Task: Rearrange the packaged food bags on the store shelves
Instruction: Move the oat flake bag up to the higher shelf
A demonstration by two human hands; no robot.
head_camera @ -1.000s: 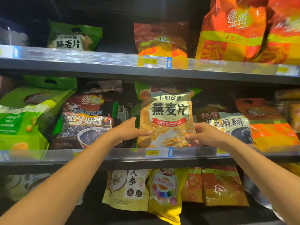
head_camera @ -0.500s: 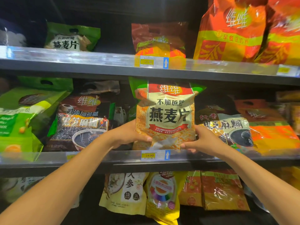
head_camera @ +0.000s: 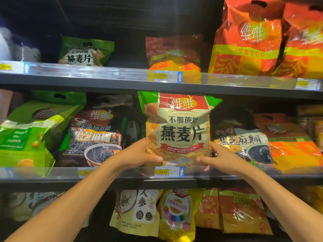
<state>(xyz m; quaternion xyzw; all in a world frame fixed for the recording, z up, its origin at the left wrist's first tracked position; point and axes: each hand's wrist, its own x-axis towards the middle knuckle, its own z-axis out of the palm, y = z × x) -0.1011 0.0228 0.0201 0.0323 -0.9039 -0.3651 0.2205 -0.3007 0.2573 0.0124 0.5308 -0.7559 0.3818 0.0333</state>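
Our left hand (head_camera: 139,155) and right hand (head_camera: 221,158) clamp the lower corners of the oat flakes bag (head_camera: 178,130), thumbs across its front. We hold it upright on the middle shelf (head_camera: 122,173), between the black sesame bag (head_camera: 94,137) and another sesame bag (head_camera: 244,142).

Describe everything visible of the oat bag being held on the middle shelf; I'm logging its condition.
The oat bag is a glossy plastic pouch, green at its top corners, with a red banner, a cream label bearing large dark characters, and oat flakes pictured. It stands upright, facing out, slightly creased, above the 24.90 price tag. The left hand and right hand clasp its lower corners, thumbs on front.
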